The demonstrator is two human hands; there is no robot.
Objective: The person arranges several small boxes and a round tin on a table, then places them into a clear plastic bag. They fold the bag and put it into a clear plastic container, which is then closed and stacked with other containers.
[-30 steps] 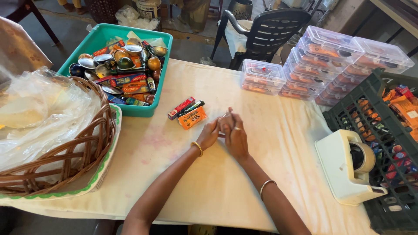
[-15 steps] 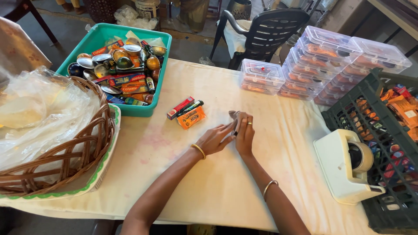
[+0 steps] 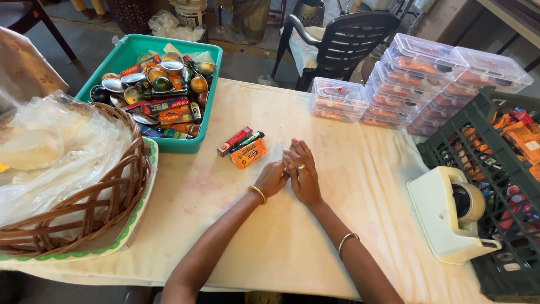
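Both of my hands rest together on the cream tablecloth (image 3: 202,186) at the table's middle. My left hand (image 3: 272,178) is curled loosely, with a gold bangle at the wrist, and touches my right hand (image 3: 304,174), which lies flat with a ring on one finger. Neither hand holds anything. Just left of my fingertips lie an orange sachet (image 3: 248,153), a red flat box (image 3: 234,141) and a dark pen-like tube (image 3: 247,141), close together.
A teal tub (image 3: 209,101) of small packets and round tins sits at the back left. A wicker basket (image 3: 121,186) with clear plastic fills the left. Stacked clear lidded boxes (image 3: 394,84), a dark crate (image 3: 450,146) of packets and a tape dispenser (image 3: 450,214) stand on the right. A black chair (image 3: 343,39) stands behind.
My hands parted briefly half a second ago, the left drawing back toward me, and have come back together slightly nearer the small items.
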